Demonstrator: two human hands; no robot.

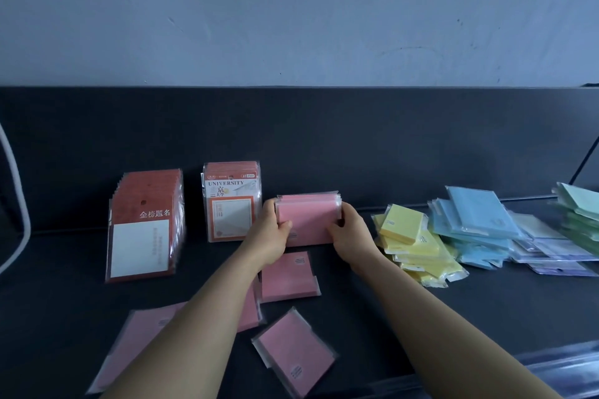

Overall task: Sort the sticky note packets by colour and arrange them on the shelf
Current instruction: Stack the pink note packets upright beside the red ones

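Note:
Both hands hold an upright stack of pink sticky note packets [308, 219] standing on the dark shelf [356, 155]. My left hand [270, 232] grips its left end, my right hand [351, 233] grips its right end. Loose pink packets lie flat nearer me: one [288, 277] just below the stack, one [295, 353] at the front, one [139, 343] partly under my left forearm. To the right lie heaps of yellow packets [411, 240], blue packets [470, 223], lilac packets [551, 253] and green packets [580, 214].
Two upright rows stand left of the pink stack: red packets with white panels [146, 227] and orange "UNIVERSITY" packets [231, 204]. A white cable [16, 191] curves at the far left. A clear plastic strip [557, 369] runs along the shelf's front right edge.

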